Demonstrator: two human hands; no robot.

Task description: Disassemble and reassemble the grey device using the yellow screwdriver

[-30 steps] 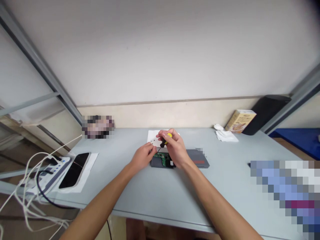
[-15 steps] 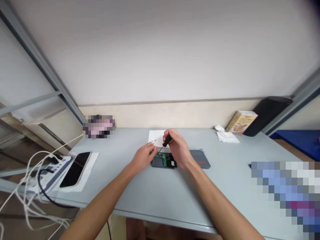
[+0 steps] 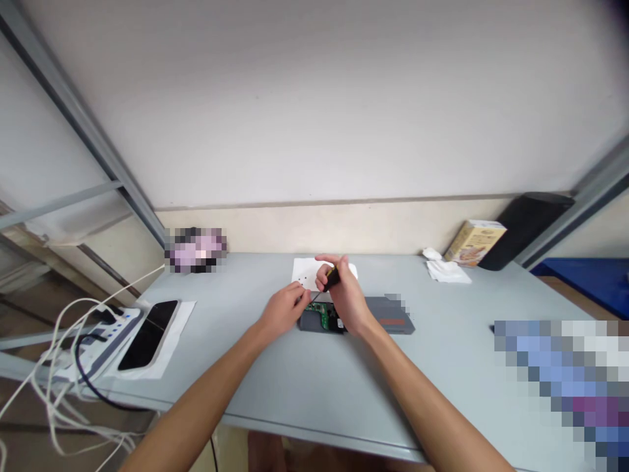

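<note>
My right hand (image 3: pixel 351 298) is closed round the black and yellow handle of a screwdriver (image 3: pixel 332 279). Its thin shaft slants down to the left, towards the far left corner of a green circuit board (image 3: pixel 323 316). One finger of that hand is stretched out above the handle. My left hand (image 3: pixel 285 307) is at the same corner, thumb and fingers pinched together by the screwdriver's tip; what they hold, if anything, is hidden. The board lies in an opened grey device case (image 3: pixel 390 318), partly covered by my right hand. A dark part sits beside the board.
Behind the case lies white paper (image 3: pixel 302 267) with several tiny dark bits, perhaps screws. At left are a phone (image 3: pixel 149 334), a power strip (image 3: pixel 111 341) and tangled white cables. A yellow box (image 3: pixel 476 242), crumpled tissue (image 3: pixel 447 271) and black cylinder (image 3: pixel 528 226) stand back right.
My right hand's fingers have shifted on the screwdriver handle, one now stretched out, and the wrist has turned slightly. My left hand keeps its place at the board's corner.
</note>
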